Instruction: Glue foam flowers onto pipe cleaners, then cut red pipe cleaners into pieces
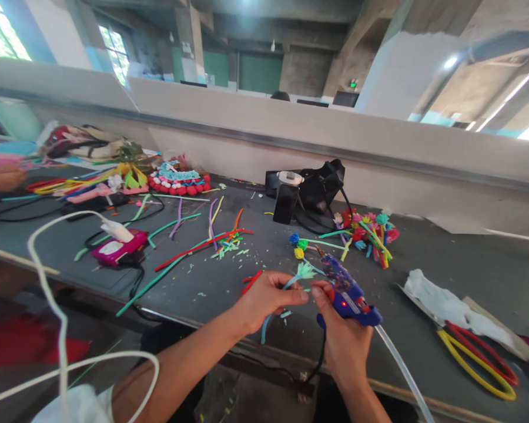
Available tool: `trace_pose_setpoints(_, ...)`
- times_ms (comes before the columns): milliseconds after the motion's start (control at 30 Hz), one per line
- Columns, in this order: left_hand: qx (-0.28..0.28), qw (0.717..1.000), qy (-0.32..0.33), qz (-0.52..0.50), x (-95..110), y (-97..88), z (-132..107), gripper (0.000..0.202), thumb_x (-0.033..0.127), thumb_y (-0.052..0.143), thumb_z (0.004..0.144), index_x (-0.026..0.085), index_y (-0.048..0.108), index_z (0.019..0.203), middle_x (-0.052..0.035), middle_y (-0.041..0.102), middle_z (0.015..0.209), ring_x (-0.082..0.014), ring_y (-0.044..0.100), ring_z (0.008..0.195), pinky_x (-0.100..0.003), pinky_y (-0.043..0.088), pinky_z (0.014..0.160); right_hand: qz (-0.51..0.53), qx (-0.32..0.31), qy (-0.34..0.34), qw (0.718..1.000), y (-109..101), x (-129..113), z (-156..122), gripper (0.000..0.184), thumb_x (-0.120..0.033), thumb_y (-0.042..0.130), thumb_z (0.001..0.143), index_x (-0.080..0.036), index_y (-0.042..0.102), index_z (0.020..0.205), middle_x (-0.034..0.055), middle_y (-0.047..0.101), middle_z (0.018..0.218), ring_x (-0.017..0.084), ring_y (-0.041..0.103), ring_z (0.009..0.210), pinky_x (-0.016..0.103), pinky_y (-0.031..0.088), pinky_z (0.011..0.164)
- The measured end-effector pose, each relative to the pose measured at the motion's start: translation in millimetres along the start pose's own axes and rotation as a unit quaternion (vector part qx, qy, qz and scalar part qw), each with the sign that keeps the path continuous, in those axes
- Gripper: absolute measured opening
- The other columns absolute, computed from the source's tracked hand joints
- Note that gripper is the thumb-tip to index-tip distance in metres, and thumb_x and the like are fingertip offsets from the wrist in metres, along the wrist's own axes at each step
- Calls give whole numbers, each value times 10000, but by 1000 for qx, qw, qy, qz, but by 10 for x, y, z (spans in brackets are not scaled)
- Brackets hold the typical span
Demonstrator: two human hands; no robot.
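Observation:
My left hand (278, 296) pinches a blue pipe-cleaner stem whose top carries a pale green tufted flower (305, 270). The stem's lower end hangs below the fingers. Wrapped around a blue hot glue gun (346, 294) is my right hand (341, 332); a red light glows on the gun's body and a clear glue stick (401, 358) sticks out of its back. The gun's nozzle points up and left, away from the flower. A small green piece shows between the two hands. Just beyond them lie blue, green and yellow pompom flowers (298, 252) on stems.
Loose pipe cleaners (189, 252) and green clippings lie across the table. A purple power socket (119, 247) with a white plug sits left. Behind are a black bag (324, 185) and a phone (285, 204). Scissors (478, 358) lie right, near a flower bunch (370, 232). Another person's hand (2, 176) shows far left.

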State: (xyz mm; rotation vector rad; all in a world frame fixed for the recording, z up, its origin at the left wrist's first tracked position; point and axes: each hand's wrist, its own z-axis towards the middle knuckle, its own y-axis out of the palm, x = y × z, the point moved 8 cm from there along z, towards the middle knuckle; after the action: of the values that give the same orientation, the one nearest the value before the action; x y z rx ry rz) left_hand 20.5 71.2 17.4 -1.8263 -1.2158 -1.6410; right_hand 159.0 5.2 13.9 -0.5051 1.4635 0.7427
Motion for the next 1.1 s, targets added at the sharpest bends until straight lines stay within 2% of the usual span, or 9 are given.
trace_pose_setpoints(67,-3,1000,-1,-2,-2,10,-5,445,503,849,542,142,622,668,80,373,518,-63,250,522,-258,130,479,15,-11,11,1000,26,-1,-5,313,-367,852,606,-164,754,824,54,758,803,207,700,733,324,557,706)
trace_pose_setpoints(167,-8,1000,-3,-1,11,32,-16,433,496,847,549,142,625,660,79,380,516,-62,255,520,-256,131,476,13,11,15,1000,-8,-4,-25,306,-361,855,595,-153,744,792,55,749,768,207,690,701,329,558,675)
trace_pose_setpoints(367,32,999,-5,-36,29,-73,9,415,461,856,537,141,621,655,92,355,498,-41,213,473,-254,113,478,-1,90,-85,992,-193,-185,31,298,-389,821,657,-142,723,790,49,723,742,183,645,681,311,520,652)
trace_pose_setpoints(467,44,999,20,-25,68,-109,14,408,484,830,584,136,637,672,91,332,506,-49,211,491,-251,121,479,-2,87,-55,995,-196,-133,50,335,-401,846,617,-145,727,798,51,729,746,193,654,680,315,522,645)
trace_pose_setpoints(567,14,1000,22,0,70,-39,-8,434,520,806,611,128,679,748,84,336,537,-56,223,514,-244,133,481,-31,60,-14,998,-135,-70,4,372,-425,846,605,-143,737,822,69,741,777,219,679,709,331,538,659)
trace_pose_setpoints(667,-2,1000,16,15,54,12,-31,434,511,807,608,127,687,769,72,381,552,-63,261,528,-236,161,484,-80,24,-23,996,-64,-102,-52,359,-447,816,643,-142,731,813,71,735,767,220,680,696,334,545,664)
trace_pose_setpoints(833,44,998,31,37,85,-97,-12,357,470,772,646,138,658,708,69,393,535,-74,272,528,-234,178,482,-115,-38,-77,990,-3,-174,-85,312,-449,766,723,-169,714,850,37,714,785,185,651,702,300,519,688)
trace_pose_setpoints(967,106,990,54,78,171,-270,1,319,446,737,669,143,640,693,76,386,526,-72,261,524,-233,187,505,-121,-109,-127,978,24,-204,-113,263,-439,701,797,-185,680,864,28,699,855,154,612,707,246,469,628)
trace_pose_setpoints(1100,132,978,94,133,254,-357,3,327,453,694,685,138,612,653,64,399,551,-83,295,562,-229,219,541,-160,-149,-141,966,45,-189,-122,248,-430,709,782,-190,655,812,-23,626,682,122,529,573,226,411,542)
